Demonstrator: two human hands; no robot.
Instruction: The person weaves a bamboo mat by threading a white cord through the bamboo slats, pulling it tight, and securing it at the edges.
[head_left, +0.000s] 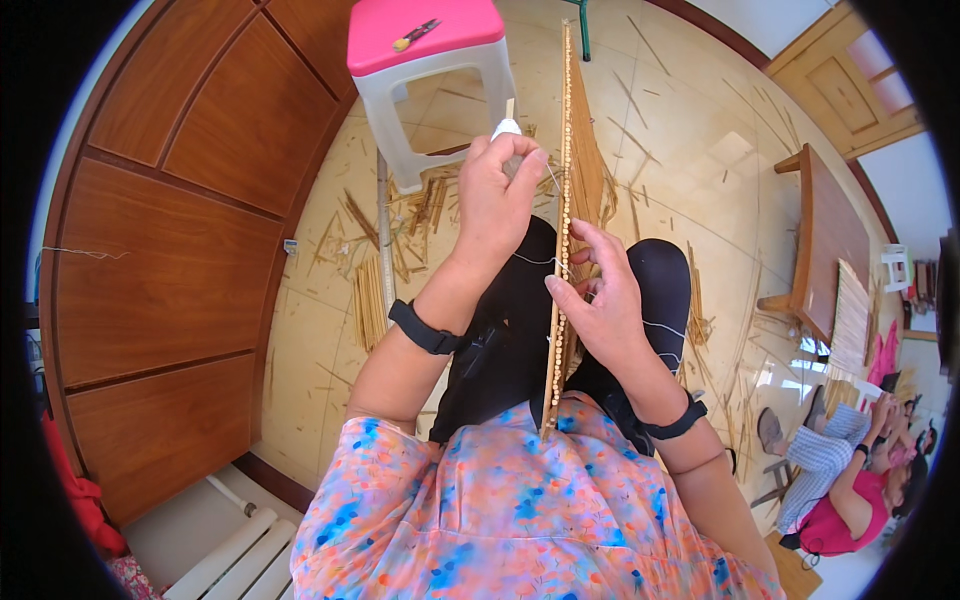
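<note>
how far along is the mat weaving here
Done: a long run of thread knots lines the edge of the bamboo mat, from the lap up towards the stool. In hand: the left hand pulls the white thread taut while the right hand pinches the mat edge. Left: loose bamboo strips lie on the floor unwoven.

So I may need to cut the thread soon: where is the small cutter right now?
The small cutter lies on the pink stool at the top of the head view, beyond the left hand.
</note>
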